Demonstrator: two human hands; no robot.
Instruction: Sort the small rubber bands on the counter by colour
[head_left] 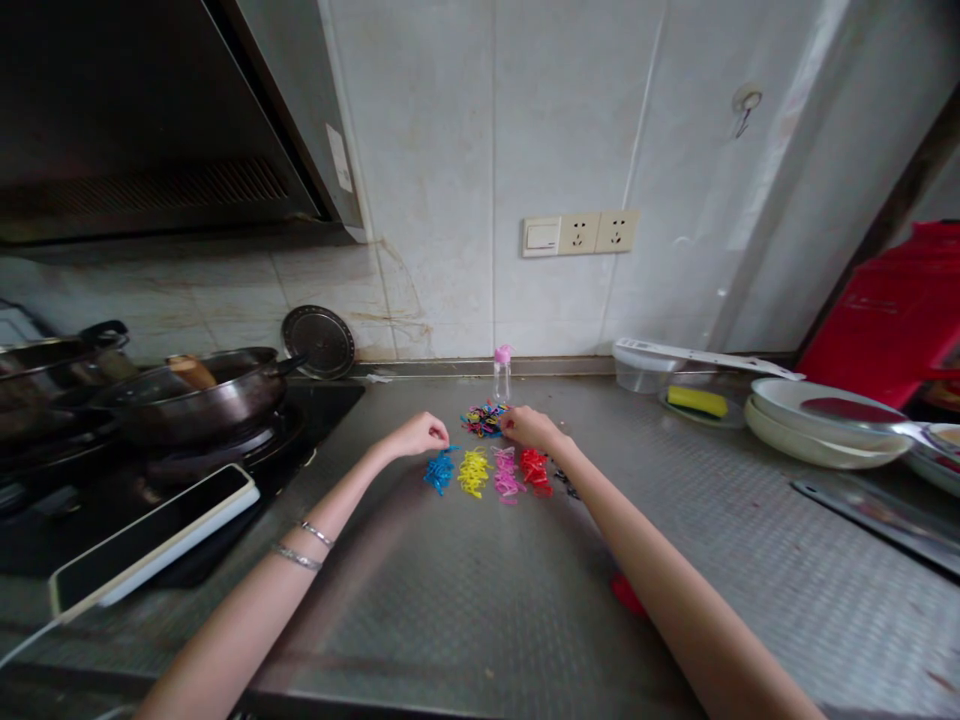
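My left hand (424,434) is closed in a pinch just above the pile of blue rubber bands (439,472), with a bit of blue band showing at its fingertips. At the right edge of the mixed-colour pile of rubber bands (482,419), the fingers of my right hand (529,427) are pressed together; whatever is between them is hidden. A row of sorted piles lies nearer to me: yellow bands (474,473), pink bands (506,474) and red bands (535,471). Black bands (564,482) are partly covered by my right forearm.
Behind the mixed pile stands a clear bottle with a pink cap (502,374). A phone (157,540) lies by the stove at left, near a pan (217,395). Bowls (825,430), a yellow sponge (697,402) and a knife (877,515) are at right. Something red (627,594) sits beside my right forearm.
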